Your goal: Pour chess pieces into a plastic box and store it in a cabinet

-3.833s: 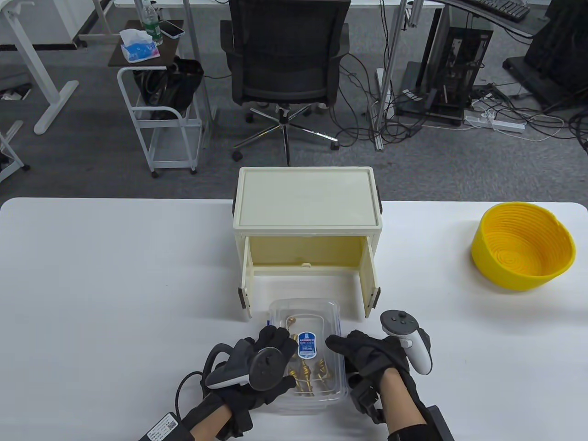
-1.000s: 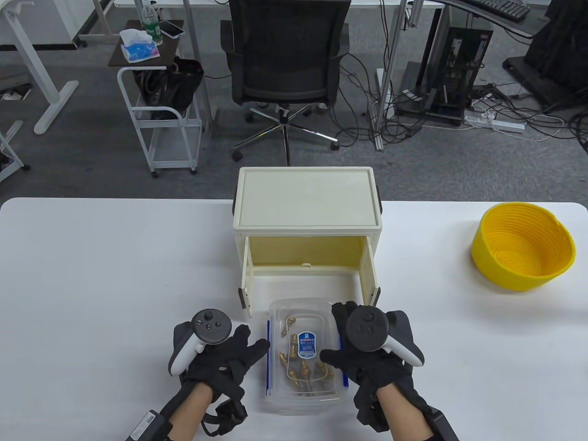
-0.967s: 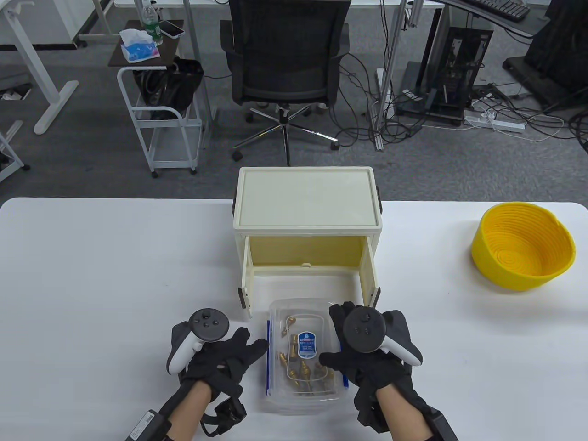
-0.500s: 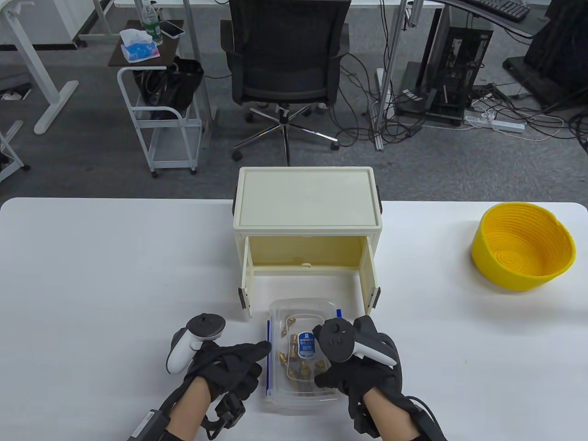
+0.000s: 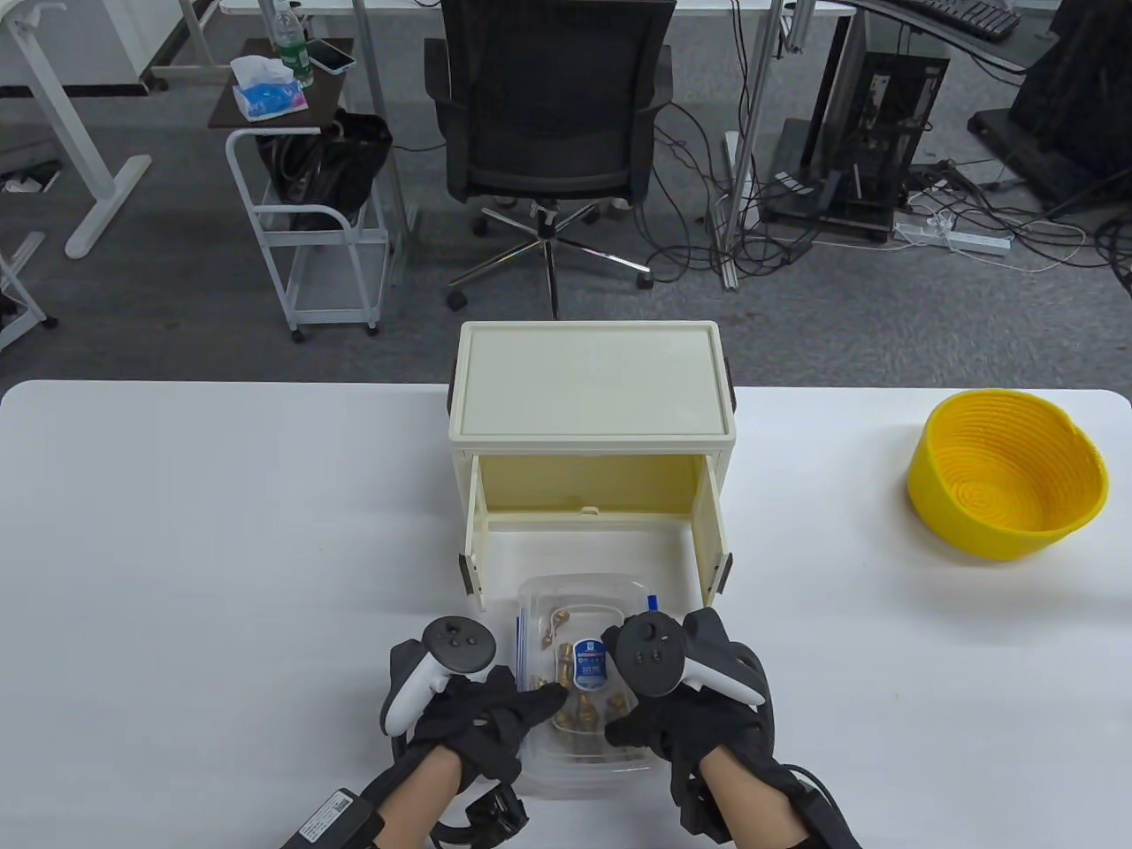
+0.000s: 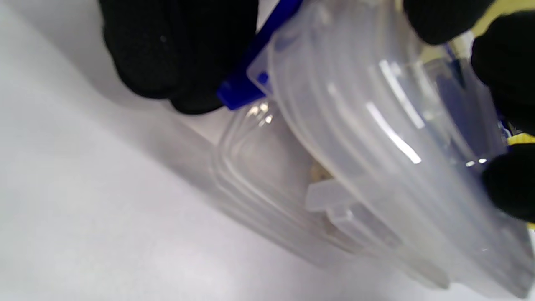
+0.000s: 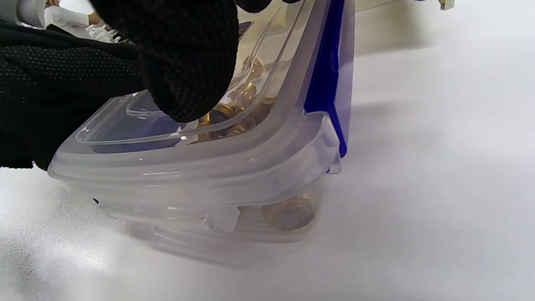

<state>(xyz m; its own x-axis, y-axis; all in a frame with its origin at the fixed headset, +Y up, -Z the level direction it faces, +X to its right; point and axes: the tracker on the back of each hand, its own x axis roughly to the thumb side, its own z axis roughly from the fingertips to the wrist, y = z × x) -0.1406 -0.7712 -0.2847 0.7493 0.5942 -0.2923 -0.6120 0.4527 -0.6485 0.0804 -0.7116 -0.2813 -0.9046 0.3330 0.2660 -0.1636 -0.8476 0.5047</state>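
Clear ribbed plastic box (image 5: 579, 699), lidded, blue side clasps (image 7: 324, 79), rounded corners, blue label on lid. Inside: brass-coloured chess pieces (image 5: 584, 712), glossy. Box sits on the white bench (image 5: 221, 531) just in front of the open cream cabinet (image 5: 591, 416). Left hand (image 5: 482, 716) curls over the box's left edge; right hand (image 5: 690, 707) grips its right side, thumb on lid. Ridged yellow bowl (image 5: 1008, 478) well apart at right
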